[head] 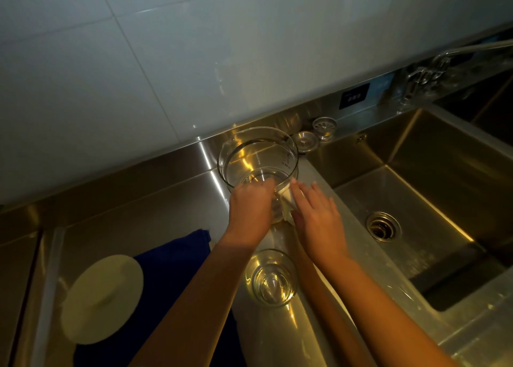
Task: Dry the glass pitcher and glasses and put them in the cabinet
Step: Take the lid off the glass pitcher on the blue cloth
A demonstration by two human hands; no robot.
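The clear glass pitcher (pixel 258 155) stands upright on the steel counter beside the sink, with measuring marks on its far wall. My left hand (pixel 251 205) grips its near rim and side. My right hand (pixel 316 214) lies flat against the pitcher's right side, pressing a pale cloth (pixel 286 205) to the glass. A single drinking glass (pixel 273 279) stands upright on the counter near me, between my two forearms.
A round cream lid (pixel 102 297) rests on a dark blue towel (pixel 172 269) at the left. The deep steel sink (pixel 416 200) with its drain (pixel 383 226) lies to the right. Two strainer plugs (pixel 313 136) sit by the backsplash, the faucet (pixel 433 72) further right.
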